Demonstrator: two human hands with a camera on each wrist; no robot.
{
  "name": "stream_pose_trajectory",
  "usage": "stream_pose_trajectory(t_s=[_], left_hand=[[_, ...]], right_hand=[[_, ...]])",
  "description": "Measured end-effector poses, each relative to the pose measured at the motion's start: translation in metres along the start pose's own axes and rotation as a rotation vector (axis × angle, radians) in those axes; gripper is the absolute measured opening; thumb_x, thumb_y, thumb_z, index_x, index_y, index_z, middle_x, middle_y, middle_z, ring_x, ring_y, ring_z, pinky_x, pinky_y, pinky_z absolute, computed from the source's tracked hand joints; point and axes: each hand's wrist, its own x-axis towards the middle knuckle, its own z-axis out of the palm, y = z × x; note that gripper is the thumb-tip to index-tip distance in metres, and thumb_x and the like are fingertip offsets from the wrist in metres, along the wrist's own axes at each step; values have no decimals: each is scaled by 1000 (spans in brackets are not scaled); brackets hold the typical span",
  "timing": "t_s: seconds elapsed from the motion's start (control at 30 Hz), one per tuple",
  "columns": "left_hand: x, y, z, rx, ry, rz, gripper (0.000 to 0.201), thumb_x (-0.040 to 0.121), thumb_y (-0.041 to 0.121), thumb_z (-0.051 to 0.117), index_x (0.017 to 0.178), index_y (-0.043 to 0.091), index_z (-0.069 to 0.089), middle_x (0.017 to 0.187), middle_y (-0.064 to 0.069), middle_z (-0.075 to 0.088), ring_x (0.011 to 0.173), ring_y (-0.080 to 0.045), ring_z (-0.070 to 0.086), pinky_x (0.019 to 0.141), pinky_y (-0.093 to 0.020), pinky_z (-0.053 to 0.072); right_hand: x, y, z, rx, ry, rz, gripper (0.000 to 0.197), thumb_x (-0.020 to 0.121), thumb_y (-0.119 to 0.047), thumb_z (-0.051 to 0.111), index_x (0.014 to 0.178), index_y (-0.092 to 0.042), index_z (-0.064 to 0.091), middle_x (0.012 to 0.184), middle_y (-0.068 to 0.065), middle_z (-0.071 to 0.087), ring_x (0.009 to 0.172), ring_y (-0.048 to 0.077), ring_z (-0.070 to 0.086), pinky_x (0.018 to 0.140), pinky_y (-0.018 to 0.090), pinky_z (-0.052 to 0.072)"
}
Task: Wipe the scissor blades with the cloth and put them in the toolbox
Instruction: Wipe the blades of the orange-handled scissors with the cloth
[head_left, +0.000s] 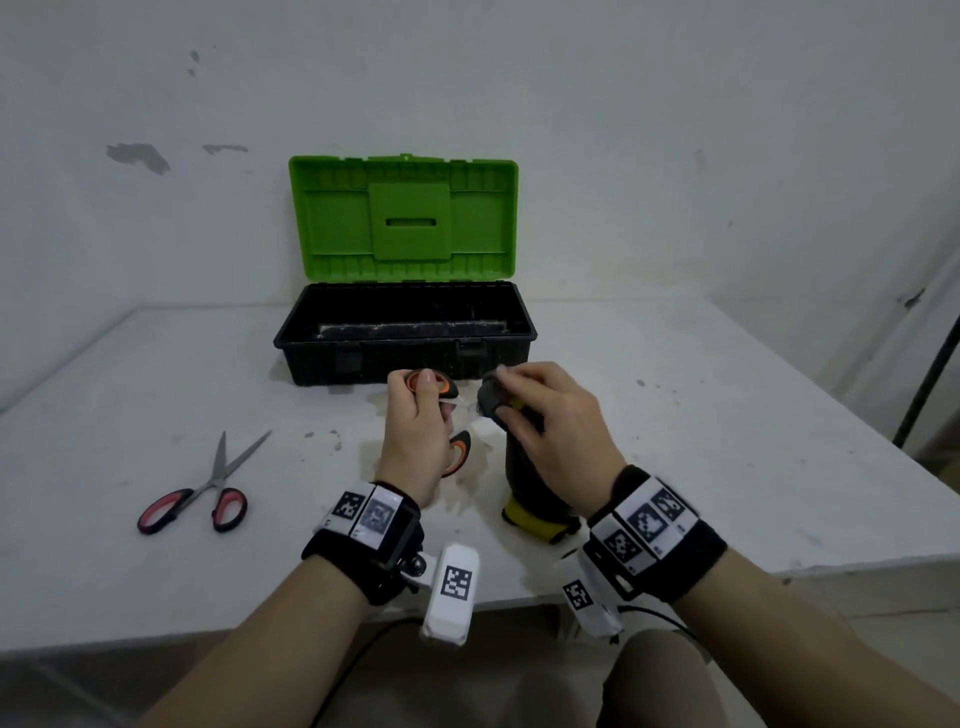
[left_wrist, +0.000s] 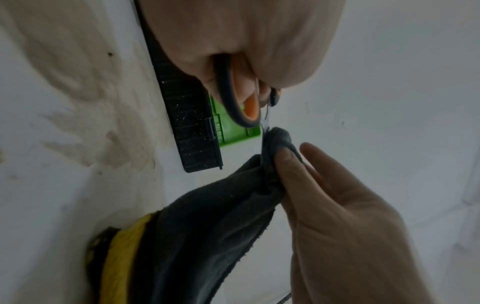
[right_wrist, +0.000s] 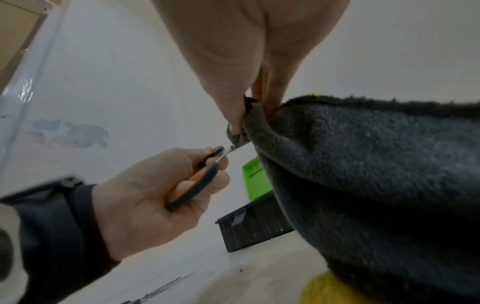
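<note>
My left hand (head_left: 423, 421) grips the orange-and-black handles of a pair of scissors (head_left: 460, 449), just in front of the toolbox. The same scissors (left_wrist: 239, 102) show in the left wrist view, their short blade running into the cloth. My right hand (head_left: 540, 410) pinches a dark grey cloth (head_left: 524, 467) with a yellow edge around that blade, which is mostly hidden. In the right wrist view the cloth (right_wrist: 363, 174) fills the right side, with the scissors (right_wrist: 200, 185) at centre left. The black toolbox (head_left: 405, 332) stands open with its green lid (head_left: 402, 218) raised.
A second pair of scissors (head_left: 208, 491) with red-and-black handles lies on the white table (head_left: 156, 389) to the left, blades pointing away. The table's near edge runs just behind my wrists. A wall rises right behind the toolbox. A dark pole (head_left: 930, 374) stands at the far right.
</note>
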Motion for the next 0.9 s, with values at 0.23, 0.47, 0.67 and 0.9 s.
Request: stream_pose_trajectory(t_s=[0.23,0.47,0.67,0.9], left_hand=[[0,-6,3,7,27,-13,18,108,36,36,96,29,45,76,-2,52,59,-14,46,52,-30,36],[-1,-13,-1,60,7,-68,17,107,40,35,98,30,46,81,2,54,66,-13,48,55,-29,37],[0,-7,-4,80,10,-90,25,108,40,34,114,19,47,86,4,53,67,-8,50,57,-29,39],[-3,-5,8,56,-7,-112,25,108,41,34,112,20,48,86,2,53,68,-9,49,57,-27,38]], right_hand=[[0,1,13,-135,9,16,20,86,-23,67,103,-13,67,91,6,61,81,28,56,70,44,49],[12,20,6,-120,-101,243,17,94,-19,54,103,-13,67,93,5,60,85,23,55,74,29,43],[24,44,-21,28,57,478,21,96,-30,50,101,-13,62,93,4,65,90,23,59,72,26,37],[10,3,-30,36,20,251,13,95,-34,53,104,-26,48,79,-7,60,70,7,56,60,13,41]])
